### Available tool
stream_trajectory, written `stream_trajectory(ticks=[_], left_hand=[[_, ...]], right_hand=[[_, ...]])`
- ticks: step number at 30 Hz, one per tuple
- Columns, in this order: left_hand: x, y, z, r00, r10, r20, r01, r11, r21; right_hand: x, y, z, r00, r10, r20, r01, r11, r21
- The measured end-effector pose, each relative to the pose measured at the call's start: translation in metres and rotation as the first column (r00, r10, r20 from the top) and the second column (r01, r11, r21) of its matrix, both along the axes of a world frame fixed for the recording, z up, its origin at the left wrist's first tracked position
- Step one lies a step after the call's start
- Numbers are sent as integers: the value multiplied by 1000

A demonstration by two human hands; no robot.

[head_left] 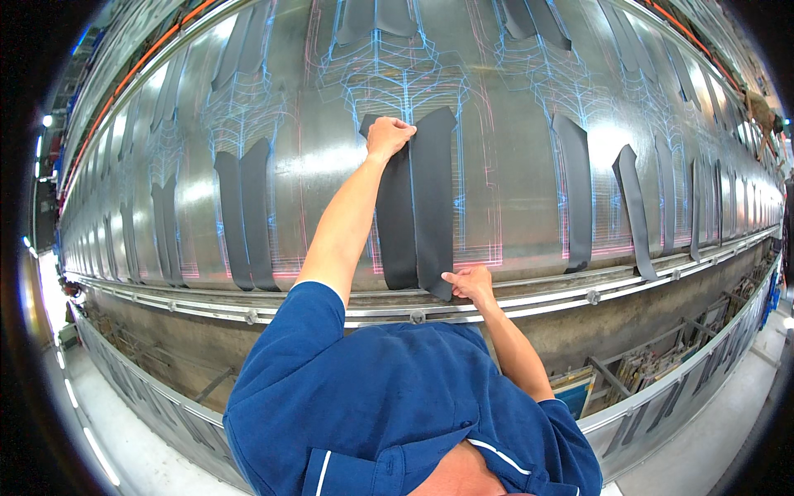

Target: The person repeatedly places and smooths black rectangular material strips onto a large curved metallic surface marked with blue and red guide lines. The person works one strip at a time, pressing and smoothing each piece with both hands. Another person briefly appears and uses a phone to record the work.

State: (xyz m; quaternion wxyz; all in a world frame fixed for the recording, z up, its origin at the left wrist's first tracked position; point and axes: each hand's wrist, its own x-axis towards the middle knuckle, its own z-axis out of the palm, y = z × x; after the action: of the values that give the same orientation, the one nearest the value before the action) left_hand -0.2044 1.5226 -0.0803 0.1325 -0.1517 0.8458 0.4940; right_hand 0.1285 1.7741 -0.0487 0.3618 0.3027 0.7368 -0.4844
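Note:
A long dark grey fabric panel (pixel 435 198) lies lengthwise in front of me on the metal table, its near end reaching the table's front edge. At its far inner corner, my left hand (pixel 389 137) is closed in a pinch. My right hand (pixel 471 285) pinches the near outer corner between thumb and fingers. Close along its left side lies a second dark grey panel (pixel 396 223), its far end partly covered by my left hand. Blue and pink outline lines (pixel 389 78) are marked on the table around both pieces.
More dark panels lie in pairs at the left (pixel 236 215). At the right, one panel (pixel 576 190) lies along its outline and another strip (pixel 633 207) sits slanted over the edge. A metal rail (pixel 364 316) with knobs runs along the front. Framed boards (pixel 575 393) stand below.

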Motion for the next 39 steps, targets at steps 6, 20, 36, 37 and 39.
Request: stream_trajectory(ticks=[6, 20, 36, 37, 39], left_hand=[[4, 4, 2, 991, -20, -135, -16, 967, -255], [85, 86, -14, 636, -669, -384, 262, 656, -708], [56, 104, -13, 718, -616, -323, 224, 644, -732], [53, 102, -15, 703, -616, -355, 203, 653, -730], [48, 98, -16, 665, -618, -419, 168, 670, -723]], right_hand=[[1, 0, -3, 1000, -26, 3, 26, 1000, -17], [7, 2, -13, 999, -36, -23, 36, 999, -17], [11, 2, -11, 998, -59, -35, 58, 998, -10], [12, 2, -11, 998, -50, -42, 49, 999, -12], [14, 2, -11, 998, -27, -57, 27, 1000, 1]])
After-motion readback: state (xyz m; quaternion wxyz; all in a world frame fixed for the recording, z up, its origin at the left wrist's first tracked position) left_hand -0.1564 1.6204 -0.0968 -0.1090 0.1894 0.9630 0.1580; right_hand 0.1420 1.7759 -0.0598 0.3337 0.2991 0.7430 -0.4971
